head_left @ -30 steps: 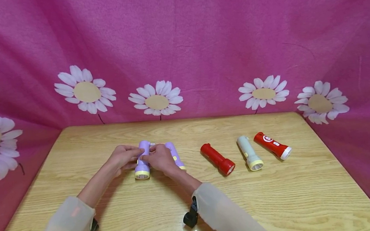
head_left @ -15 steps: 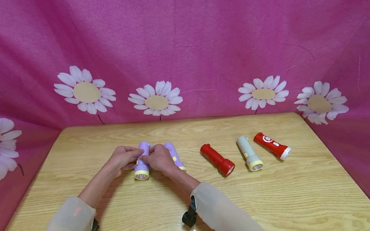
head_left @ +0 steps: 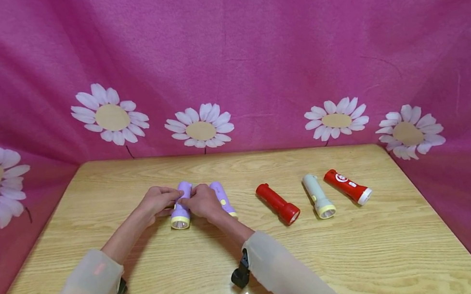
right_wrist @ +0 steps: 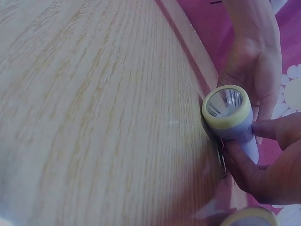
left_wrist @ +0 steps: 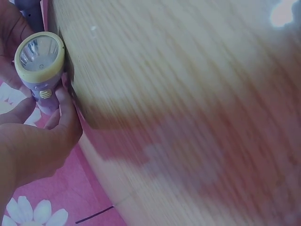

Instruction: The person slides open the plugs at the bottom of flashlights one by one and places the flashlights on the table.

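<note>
Both my grips meet on a purple flashlight (head_left: 181, 212) at the left half of a wood-grain worktop (head_left: 339, 256), its yellow-rimmed head turned toward me. I judge the work on this piece to be under way rather than finished: it lies roughly alongside a matching second flashlight (head_left: 222, 197), but neither of my hands is off it, so the letting go appears to be left. Whether its underside rests on the wood I cannot tell.

To the right, a red flashlight (head_left: 278, 203), a pale grey flashlight (head_left: 318, 196) and a red-and-white flashlight (head_left: 346, 185) lie apart from my fingers, in a loose row before a pink cloth (head_left: 250, 48) printed with daisies; nothing shows whether they count as done.

My left grip (head_left: 157, 203) is closed to the barrel's width, thumb and fingers on either side near the yellow switch (left_wrist: 45, 94). My right grip (head_left: 205, 201) pinches from the other side (thumb and fingers no wider apart than the barrel between them), its wrist partly hiding the second flashlight.
</note>
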